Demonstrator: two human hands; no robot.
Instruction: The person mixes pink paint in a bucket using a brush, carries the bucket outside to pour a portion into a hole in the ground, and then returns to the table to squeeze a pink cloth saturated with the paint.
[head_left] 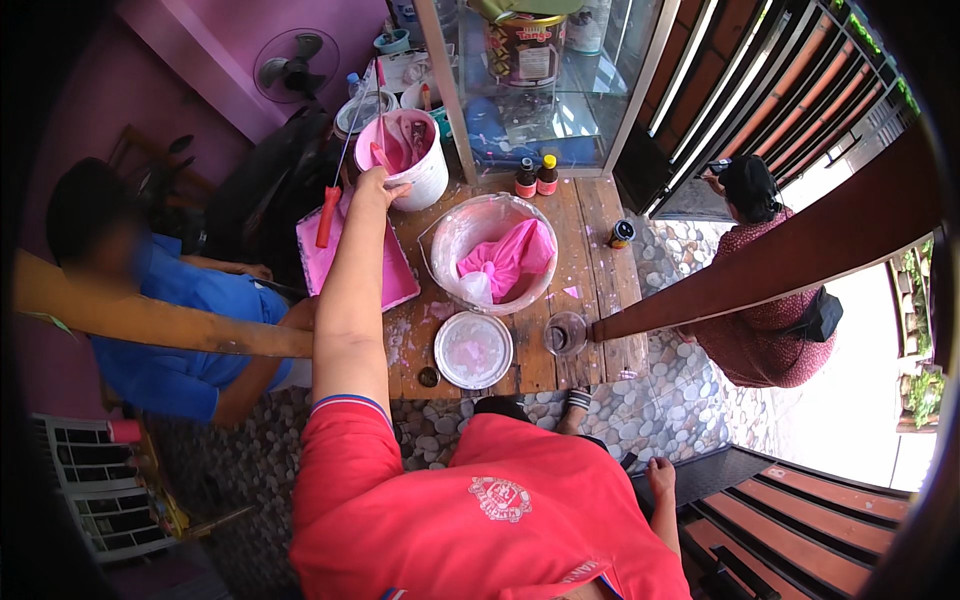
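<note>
My left hand [378, 187] reaches far forward to the near rim of a white bucket [425, 175] holding pink paint. Its fingers close around a pink stir stick [381, 157] that stands in the paint. My right hand [660, 478] rests low at my right side on the edge of a dark step, fingers loose and holding nothing. Just left of my left arm lies a pink paint tray [400, 285] with a red-handled roller [327, 215] across it. I wear a red shirt.
On the wooden table [595, 215] are a big clear bucket [448, 240] with a pink bag inside, a round lid [473, 350], a small clear dish [566, 333], two small bottles [536, 176] and a small can [622, 233]. A person in blue [180, 330] sits left; another person [760, 300] stands right.
</note>
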